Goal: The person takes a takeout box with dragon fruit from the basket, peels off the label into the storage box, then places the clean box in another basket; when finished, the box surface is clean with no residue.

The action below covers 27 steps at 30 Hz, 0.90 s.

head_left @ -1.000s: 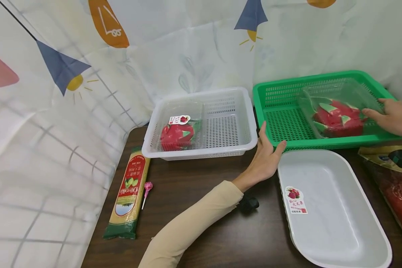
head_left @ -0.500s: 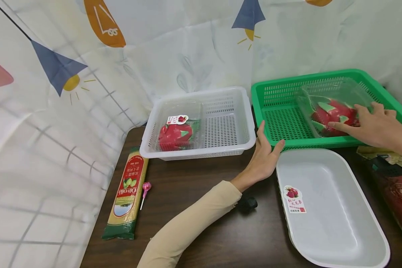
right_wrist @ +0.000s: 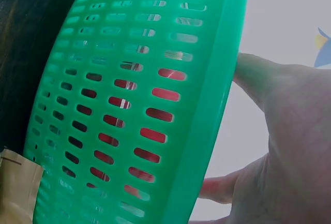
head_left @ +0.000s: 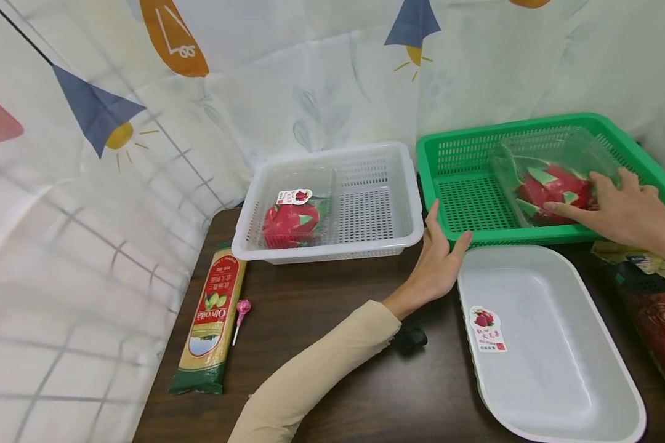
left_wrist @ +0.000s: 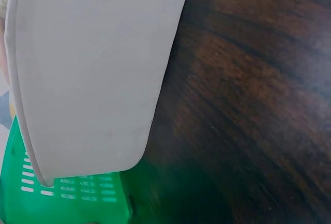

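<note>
In the head view, my left hand (head_left: pixel 435 264) is at the near left corner of a green plastic basket (head_left: pixel 471 235), fingers straight and thumb spread against its rim. My right hand (head_left: pixel 632 212) lies over the near right side of a clear plastic box (head_left: pixel 548 144) in that basket, fingers spread. Inside the box is a red dragon fruit (head_left: pixel 560 184) with green tips. The right wrist view shows the slotted basket wall (right_wrist: pixel 119 100), red behind it, and my right thumb and fingers beyond the rim. Whether the fingertips press the box is hard to tell.
A white basket (head_left: pixel 332 251) holds another boxed dragon fruit (head_left: pixel 290 224). A white tray (head_left: pixel 554 363) with a label (head_left: pixel 487 329) sits in front of the green basket. Spaghetti pack (head_left: pixel 207 326), lollipop (head_left: pixel 242 314) and black object (head_left: pixel 410 338) lie leftward; a red bag (head_left: pixel 662 326) is at right.
My right hand has moved left and inward from the box's right edge to lie over it, fingers spread. The box has barely shifted. My left hand has stayed at the basket corner.
</note>
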Each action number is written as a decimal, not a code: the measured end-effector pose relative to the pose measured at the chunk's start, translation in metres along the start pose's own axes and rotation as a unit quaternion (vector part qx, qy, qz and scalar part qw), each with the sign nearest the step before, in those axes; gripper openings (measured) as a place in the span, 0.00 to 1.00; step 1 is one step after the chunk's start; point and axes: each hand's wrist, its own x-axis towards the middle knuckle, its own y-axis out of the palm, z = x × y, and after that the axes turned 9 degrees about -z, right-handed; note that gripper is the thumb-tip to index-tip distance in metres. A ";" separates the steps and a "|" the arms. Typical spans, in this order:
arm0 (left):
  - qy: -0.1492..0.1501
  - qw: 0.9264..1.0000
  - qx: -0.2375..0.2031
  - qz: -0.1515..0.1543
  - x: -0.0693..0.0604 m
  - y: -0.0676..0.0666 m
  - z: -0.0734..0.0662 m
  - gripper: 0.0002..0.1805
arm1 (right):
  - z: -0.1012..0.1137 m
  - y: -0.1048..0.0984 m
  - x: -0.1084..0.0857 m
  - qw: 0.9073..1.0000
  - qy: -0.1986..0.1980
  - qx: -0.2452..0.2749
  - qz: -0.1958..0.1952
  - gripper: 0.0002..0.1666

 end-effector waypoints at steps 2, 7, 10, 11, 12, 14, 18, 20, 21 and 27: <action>-0.001 1.000 0.000 0.001 -0.001 -0.001 0.000 0.43 | 0.000 0.000 -0.001 1.000 0.003 0.004 -0.003 0.66; -0.009 1.000 0.010 0.011 -0.007 -0.007 -0.005 0.43 | -0.001 0.000 -0.002 1.000 0.003 0.009 -0.014 0.65; -0.031 0.999 0.021 0.036 -0.017 -0.016 -0.012 0.43 | -0.001 0.000 -0.002 1.000 0.005 0.012 -0.019 0.65; -0.041 0.998 0.023 0.049 -0.022 -0.021 -0.015 0.43 | -0.001 -0.001 -0.003 1.000 0.006 0.012 -0.020 0.65; -0.049 0.997 0.023 0.061 -0.026 -0.026 -0.018 0.43 | 0.000 -0.002 -0.003 1.000 0.005 0.011 -0.024 0.65; -0.063 0.994 0.019 0.084 -0.036 -0.038 -0.022 0.42 | 0.002 -0.002 -0.005 0.999 0.012 0.012 -0.031 0.64; -0.061 0.991 0.023 0.114 -0.058 -0.069 -0.025 0.40 | 0.011 -0.005 -0.011 0.998 0.044 0.010 -0.045 0.60; -0.044 0.991 0.038 0.121 -0.068 -0.089 -0.024 0.38 | 0.015 -0.005 -0.014 0.997 0.060 0.008 -0.049 0.59; -0.031 0.990 0.047 0.126 -0.072 -0.099 -0.023 0.37 | 0.017 -0.005 -0.016 0.997 0.060 0.008 -0.053 0.57; 0.077 0.980 0.123 0.134 -0.095 -0.176 -0.013 0.30 | 0.040 -0.004 -0.026 0.995 -0.009 0.023 -0.095 0.39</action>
